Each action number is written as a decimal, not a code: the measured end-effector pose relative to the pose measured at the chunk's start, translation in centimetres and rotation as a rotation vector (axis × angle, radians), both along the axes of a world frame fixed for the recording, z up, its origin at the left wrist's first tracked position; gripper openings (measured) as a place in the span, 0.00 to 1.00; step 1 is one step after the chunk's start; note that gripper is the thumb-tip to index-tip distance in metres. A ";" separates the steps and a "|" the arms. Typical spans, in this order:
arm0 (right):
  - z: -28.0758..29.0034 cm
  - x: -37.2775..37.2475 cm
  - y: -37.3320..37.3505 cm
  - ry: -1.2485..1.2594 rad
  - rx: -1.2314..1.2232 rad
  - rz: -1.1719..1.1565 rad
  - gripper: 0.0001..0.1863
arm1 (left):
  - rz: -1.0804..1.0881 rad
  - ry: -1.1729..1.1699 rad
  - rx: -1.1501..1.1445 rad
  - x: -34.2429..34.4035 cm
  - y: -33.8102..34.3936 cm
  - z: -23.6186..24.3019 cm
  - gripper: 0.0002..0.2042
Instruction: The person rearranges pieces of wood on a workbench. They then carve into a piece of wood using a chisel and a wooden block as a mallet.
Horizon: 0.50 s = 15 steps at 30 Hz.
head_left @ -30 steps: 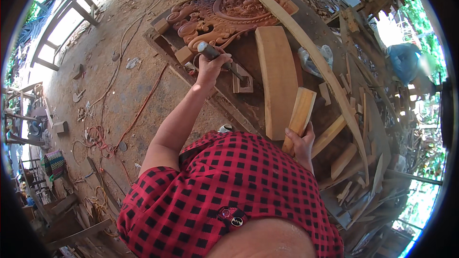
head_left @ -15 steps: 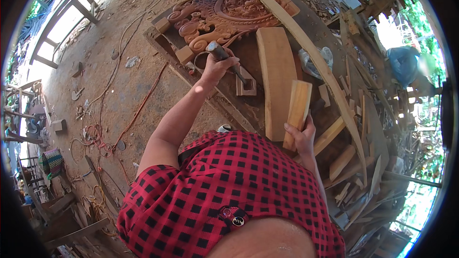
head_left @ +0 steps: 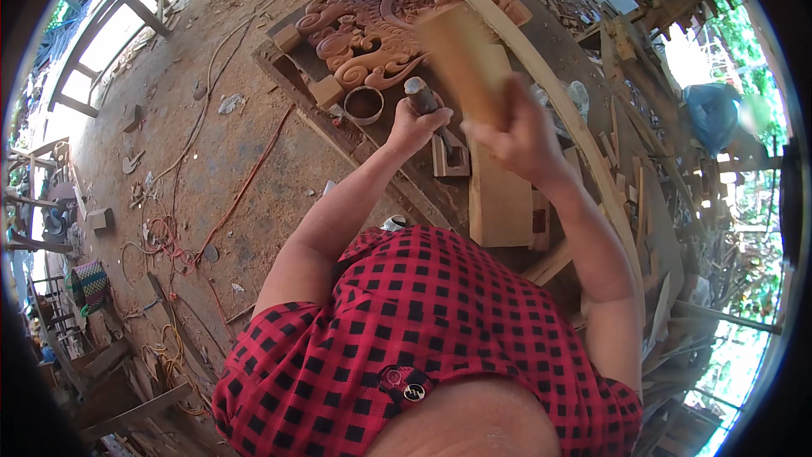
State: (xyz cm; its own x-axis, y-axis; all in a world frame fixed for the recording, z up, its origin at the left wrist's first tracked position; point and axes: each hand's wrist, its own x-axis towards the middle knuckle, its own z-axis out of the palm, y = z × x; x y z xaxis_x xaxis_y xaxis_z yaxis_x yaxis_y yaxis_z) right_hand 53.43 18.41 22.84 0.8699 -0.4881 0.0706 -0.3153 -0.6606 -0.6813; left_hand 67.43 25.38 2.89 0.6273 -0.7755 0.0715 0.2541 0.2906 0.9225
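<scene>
My left hand [head_left: 413,129] is wrapped round the handle of a chisel [head_left: 420,100], which stands tilted with its top end up. The chisel's lower end reaches into a recess in a small wooden block [head_left: 452,167] on the bench. My right hand [head_left: 523,137] grips a thick wooden bar [head_left: 455,51], raised and smeared by motion, just right of the chisel's top. Beneath that arm lies a broad curved plank [head_left: 499,216]. Behind my hands rests a carved reddish wood panel [head_left: 364,38] with scrollwork.
A round bowl [head_left: 364,106] sits at the bench's left edge, beside a small wood block [head_left: 326,91]. One long curved strip [head_left: 584,140] runs down the right side. Offcuts lie right; cords [head_left: 262,165] cross the dusty floor. A blue bag [head_left: 710,114] hangs far right.
My right hand has lifted the wooden bar from low beside the plank up and forward. My left hand has shifted right and slightly nearer with the chisel, uncovering the bowl.
</scene>
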 end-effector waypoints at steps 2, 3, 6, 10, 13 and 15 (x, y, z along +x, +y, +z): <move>-0.1 1.1 -1.2 0.386 -0.249 0.073 0.31 | 0.027 -0.015 -0.056 -0.4 -0.1 -0.1 0.04; 0.5 1.9 -1.8 0.438 -0.314 0.128 0.32 | 0.002 0.019 0.005 -0.3 0.2 0.0 0.03; 3.6 4.1 -1.0 0.389 -0.366 0.185 0.33 | -0.006 0.037 0.065 0.2 0.3 -1.1 0.04; 3.8 3.5 0.4 -0.106 -0.091 0.115 0.33 | 0.005 -0.115 0.027 -1.4 -0.4 0.6 0.04; 2.7 4.1 -2.0 0.655 -0.375 0.194 0.37 | -0.034 -0.117 0.017 -1.8 -0.9 0.8 0.04; 4.7 4.4 -1.2 0.478 -0.363 0.172 0.37 | -0.039 -0.104 0.060 -1.3 -0.6 0.1 0.05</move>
